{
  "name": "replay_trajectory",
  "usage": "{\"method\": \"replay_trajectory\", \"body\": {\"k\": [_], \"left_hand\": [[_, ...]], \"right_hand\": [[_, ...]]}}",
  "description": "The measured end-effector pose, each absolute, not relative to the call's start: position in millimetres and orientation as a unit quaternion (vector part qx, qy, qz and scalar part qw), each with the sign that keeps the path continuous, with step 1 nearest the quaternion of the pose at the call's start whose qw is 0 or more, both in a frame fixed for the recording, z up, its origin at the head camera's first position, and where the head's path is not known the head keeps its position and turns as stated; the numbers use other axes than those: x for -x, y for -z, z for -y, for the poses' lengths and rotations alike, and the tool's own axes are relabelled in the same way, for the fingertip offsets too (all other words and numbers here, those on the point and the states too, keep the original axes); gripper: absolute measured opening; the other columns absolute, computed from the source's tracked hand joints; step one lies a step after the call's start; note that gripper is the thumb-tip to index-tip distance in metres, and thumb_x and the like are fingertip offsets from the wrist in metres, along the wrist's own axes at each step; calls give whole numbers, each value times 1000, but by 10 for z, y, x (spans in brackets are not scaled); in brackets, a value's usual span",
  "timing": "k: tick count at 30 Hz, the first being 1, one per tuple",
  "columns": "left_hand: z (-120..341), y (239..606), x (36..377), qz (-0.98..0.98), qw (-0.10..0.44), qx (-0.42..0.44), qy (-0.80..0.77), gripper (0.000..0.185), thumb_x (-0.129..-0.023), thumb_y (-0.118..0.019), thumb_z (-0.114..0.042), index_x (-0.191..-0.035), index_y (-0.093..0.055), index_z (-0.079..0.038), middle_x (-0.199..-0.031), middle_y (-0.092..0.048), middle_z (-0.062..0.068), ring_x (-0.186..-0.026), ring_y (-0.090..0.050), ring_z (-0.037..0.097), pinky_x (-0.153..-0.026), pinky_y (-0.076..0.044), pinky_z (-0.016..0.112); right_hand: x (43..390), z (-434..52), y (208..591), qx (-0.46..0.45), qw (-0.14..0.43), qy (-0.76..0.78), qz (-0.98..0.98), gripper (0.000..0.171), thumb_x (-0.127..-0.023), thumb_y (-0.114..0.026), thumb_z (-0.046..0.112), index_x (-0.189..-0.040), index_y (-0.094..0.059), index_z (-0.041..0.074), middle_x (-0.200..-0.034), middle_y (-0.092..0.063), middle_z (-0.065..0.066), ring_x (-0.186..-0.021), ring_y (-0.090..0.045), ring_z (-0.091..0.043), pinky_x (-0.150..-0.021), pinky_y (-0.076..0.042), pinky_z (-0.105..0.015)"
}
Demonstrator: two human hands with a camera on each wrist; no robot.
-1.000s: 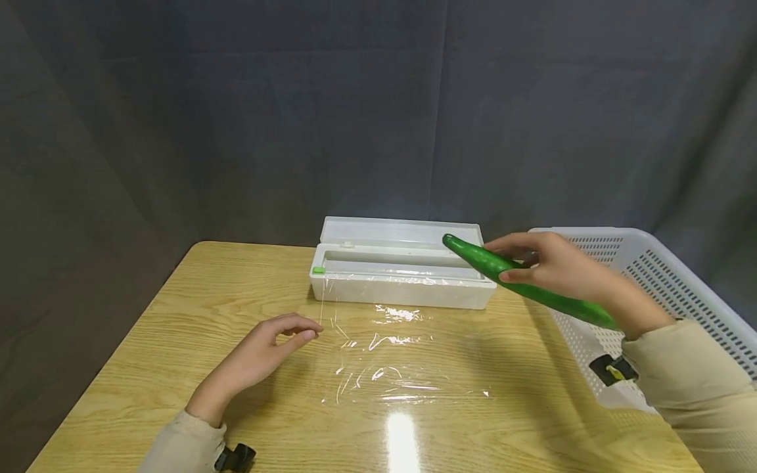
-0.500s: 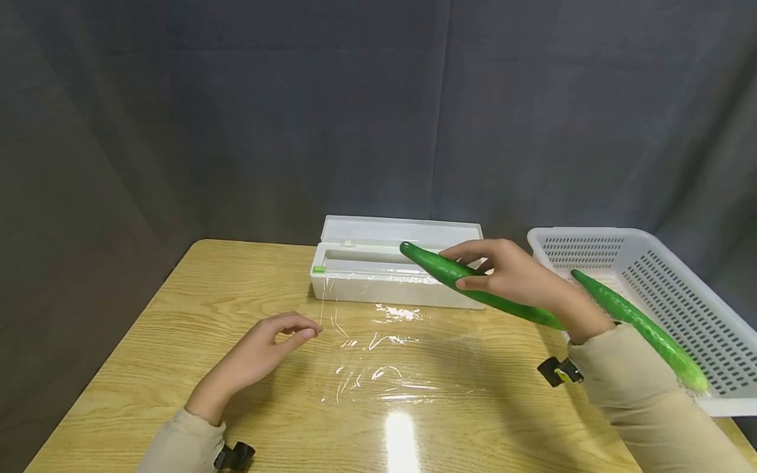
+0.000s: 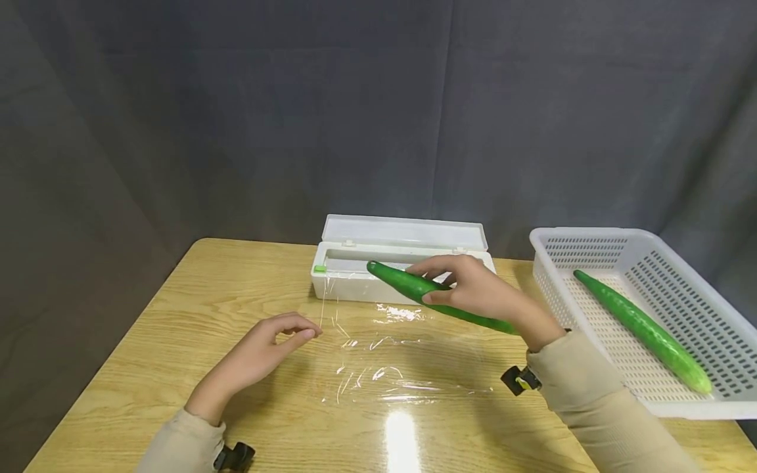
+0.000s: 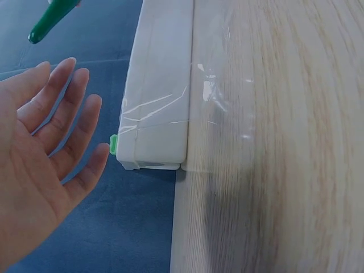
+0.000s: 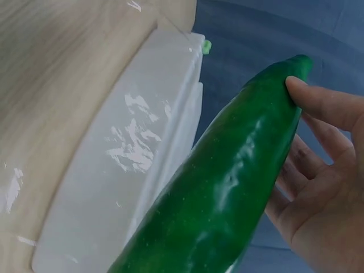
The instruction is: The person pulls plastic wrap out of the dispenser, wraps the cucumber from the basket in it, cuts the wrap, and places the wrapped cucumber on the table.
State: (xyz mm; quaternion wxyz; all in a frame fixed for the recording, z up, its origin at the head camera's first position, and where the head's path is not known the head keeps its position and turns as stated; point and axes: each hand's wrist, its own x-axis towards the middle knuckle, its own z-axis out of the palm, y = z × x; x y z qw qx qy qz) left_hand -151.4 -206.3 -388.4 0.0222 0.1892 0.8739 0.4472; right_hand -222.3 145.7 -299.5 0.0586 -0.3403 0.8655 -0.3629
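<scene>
Cucumber [image 3: 409,284] gripped in right hand [image 3: 473,286] between thumb and fingertips, not yet set down, with cling film [image 3: 402,368] below those fingers seemingly already drawn from dispenser box [image 3: 355,287] but uncut, just beside parted, empty fingers of left hand [image 3: 260,351], and second cucumber [image 3: 644,332] untouched in basket [image 3: 680,282] right of both.

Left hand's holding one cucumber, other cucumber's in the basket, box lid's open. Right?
Wrong hand: the right hand holds that cucumber, not the left hand; the head view shows it. The rest stands: other cucumber in the basket, box lid open.
</scene>
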Motion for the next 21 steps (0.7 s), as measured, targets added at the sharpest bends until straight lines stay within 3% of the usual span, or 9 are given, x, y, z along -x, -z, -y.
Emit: {"method": "replay_trajectory", "body": {"k": [21], "left_hand": [[2065,3904,1525,-878,29,-180,-443,25,-101,-56,-39,-109,-73,-22,-107,-68,-13,-109,-59,17,-99,-42,53]], "right_hand": [[2211,-1080,3551,332,107,393,-851,41,-82,-77,0,-123,-70,8,-111,-70,-5,-96,-63,-18,-78,-55,-29]]}}
